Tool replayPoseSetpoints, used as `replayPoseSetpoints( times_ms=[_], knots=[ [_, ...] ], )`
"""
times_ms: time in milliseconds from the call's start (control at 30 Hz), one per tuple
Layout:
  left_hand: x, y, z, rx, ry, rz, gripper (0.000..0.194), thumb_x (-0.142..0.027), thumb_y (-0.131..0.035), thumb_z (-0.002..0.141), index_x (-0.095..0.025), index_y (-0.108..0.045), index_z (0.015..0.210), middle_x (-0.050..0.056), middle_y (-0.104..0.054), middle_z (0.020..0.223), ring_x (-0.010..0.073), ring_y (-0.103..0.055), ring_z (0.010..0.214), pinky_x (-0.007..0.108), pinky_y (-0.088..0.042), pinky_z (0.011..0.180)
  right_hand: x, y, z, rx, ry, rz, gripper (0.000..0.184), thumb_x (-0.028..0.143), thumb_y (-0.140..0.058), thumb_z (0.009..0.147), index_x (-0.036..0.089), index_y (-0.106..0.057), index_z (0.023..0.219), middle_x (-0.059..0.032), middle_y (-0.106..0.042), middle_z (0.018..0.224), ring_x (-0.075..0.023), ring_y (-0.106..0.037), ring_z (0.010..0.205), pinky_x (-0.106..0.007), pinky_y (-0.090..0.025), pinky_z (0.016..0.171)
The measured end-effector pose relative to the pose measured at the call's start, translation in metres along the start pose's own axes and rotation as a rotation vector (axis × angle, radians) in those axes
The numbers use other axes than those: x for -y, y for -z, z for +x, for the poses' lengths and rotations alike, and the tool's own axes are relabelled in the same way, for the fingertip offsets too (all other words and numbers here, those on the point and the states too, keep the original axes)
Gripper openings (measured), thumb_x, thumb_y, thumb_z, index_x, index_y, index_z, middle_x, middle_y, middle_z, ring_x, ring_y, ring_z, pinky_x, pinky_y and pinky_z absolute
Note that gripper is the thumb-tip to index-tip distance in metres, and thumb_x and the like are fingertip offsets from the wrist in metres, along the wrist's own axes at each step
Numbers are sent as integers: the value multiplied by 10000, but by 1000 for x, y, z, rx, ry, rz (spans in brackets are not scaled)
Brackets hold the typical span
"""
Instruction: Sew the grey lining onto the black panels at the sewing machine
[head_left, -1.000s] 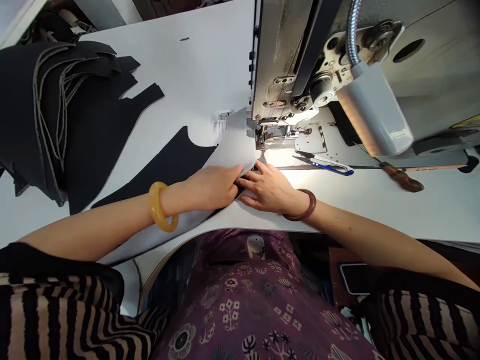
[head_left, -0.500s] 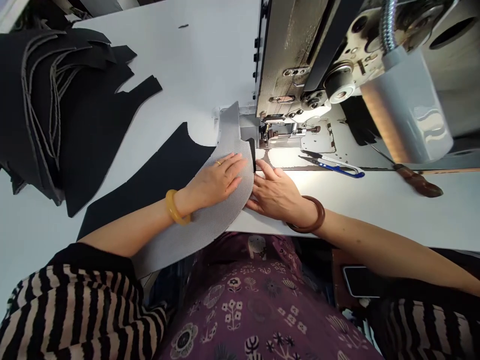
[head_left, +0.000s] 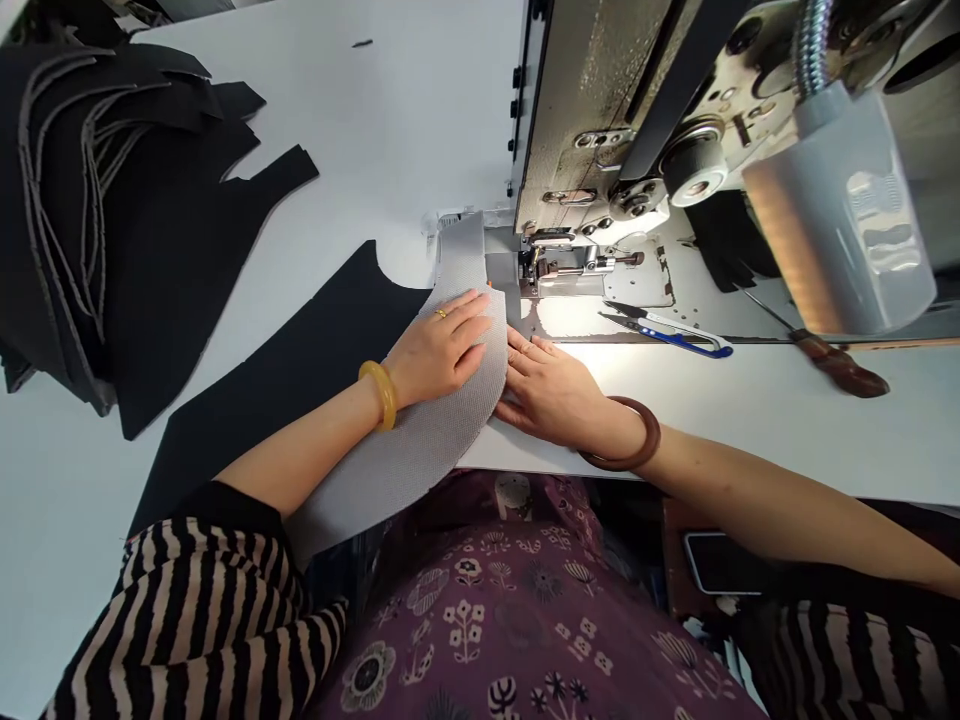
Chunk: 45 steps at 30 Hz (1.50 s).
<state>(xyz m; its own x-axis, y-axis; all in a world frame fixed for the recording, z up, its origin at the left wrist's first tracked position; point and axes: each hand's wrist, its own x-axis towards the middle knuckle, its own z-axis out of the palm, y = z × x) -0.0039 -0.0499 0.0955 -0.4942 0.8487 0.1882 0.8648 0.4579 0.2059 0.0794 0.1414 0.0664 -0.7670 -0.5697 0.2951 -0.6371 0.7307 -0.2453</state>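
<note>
A light grey mesh-faced fabric panel [head_left: 409, 445] lies under my hands, its narrow strip reaching up beside the sewing machine's presser foot [head_left: 534, 268]. My left hand [head_left: 442, 345] rests flat on top of the panel, fingers stretched forward. Beside the panel's curved right edge, my right hand [head_left: 551, 392] lies low on the table, fingers extended; their tips touch the edge and are partly hidden there. A black fabric panel [head_left: 300, 350] spreads to the left, partly under the grey one and my left forearm. A tiny orange mark [head_left: 489, 284] shows near the grey panel's upper right edge.
A stack of dark fabric pieces [head_left: 172, 230] sits at the left. Right of the needle area lie blue-handled thread snips [head_left: 667, 332] and a wooden-handled awl [head_left: 840, 362]. A grey lamp head [head_left: 840, 220] hangs low. A phone [head_left: 724, 563] lies below the table edge.
The black strip that stood at the grey panel's right edge no longer shows. My right index finger has lowered beside the others. My left forearm has shifted slightly right.
</note>
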Motion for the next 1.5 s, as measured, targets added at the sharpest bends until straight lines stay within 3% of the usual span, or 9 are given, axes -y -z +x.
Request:
replayPoseSetpoints(
  times_ms=[167,433,933,1133,1500],
  knots=[
    [2,3,14,72,-10,7,389,-202,-404,906,-70,-544,1244,143,-539,1343,250,-442,1317,404,-408,1108,-2,0,-3,23,-6,47,443,420,-457,922,82,-599,1170,-208,-548,1271,-367,-358,1310,-527,-409,958],
    [-7,-2,33,40,7,45,307,-197,-394,913,-107,-639,1075,110,-624,1205,261,-497,1227,415,-463,1022,0,-8,-1,-72,11,-78,389,422,-459,943,95,-652,1024,-171,-625,1044,-308,-511,1061,-460,-450,891],
    [-5,-4,38,5,-9,96,305,-205,-377,929,-111,-657,1005,111,-633,1128,254,-539,1085,413,-445,995,1,-14,-1,-22,9,-195,293,109,-393,920,59,-639,1070,-181,-626,1090,-269,-528,1065,-472,-440,979],
    [-3,-4,38,-3,-28,102,298,-199,-377,921,-110,-657,972,109,-642,1085,255,-550,1038,414,-456,973,0,-14,2,-101,26,-211,297,52,-379,893,53,-661,986,-166,-642,991,-243,-545,980,-385,-482,891],
    [-3,-11,55,-15,-44,77,298,-175,-378,902,-113,-664,956,110,-646,1068,250,-563,1005,397,-469,932,-11,3,0,1,-21,-301,277,50,-420,865,90,-677,962,-134,-643,880,-240,-540,927,-321,-442,739]
  ],
)
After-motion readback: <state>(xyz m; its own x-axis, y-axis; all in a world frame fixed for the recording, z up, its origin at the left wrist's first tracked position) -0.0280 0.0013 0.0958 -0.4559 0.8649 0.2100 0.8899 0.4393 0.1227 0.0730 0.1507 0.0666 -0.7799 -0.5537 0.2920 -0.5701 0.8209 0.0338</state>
